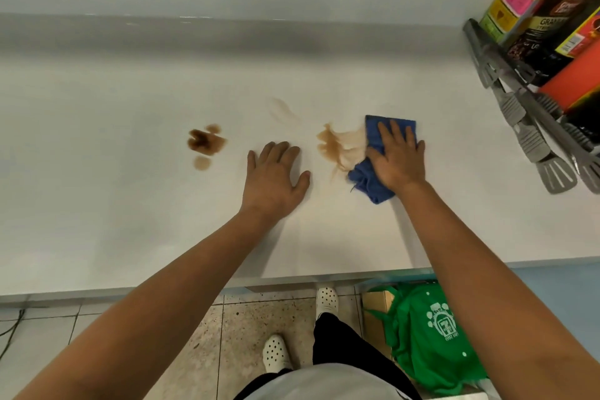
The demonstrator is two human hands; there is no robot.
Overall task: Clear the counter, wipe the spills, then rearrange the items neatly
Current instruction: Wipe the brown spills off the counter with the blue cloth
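The right hand (397,156) presses the blue cloth (373,172) flat against the tabletop (130,204) with straight fingers, the cloth's left edge touching the smeared brown spill (341,146), which streaks leftward along the tabletop's length. The left hand (276,172) rests open and empty on the bare surface between that smear and the dark, unwiped spill (204,143), which lies well apart toward the tabletop's left end. The next stroke would likely run left from the cloth, and the left hand stands in that path.
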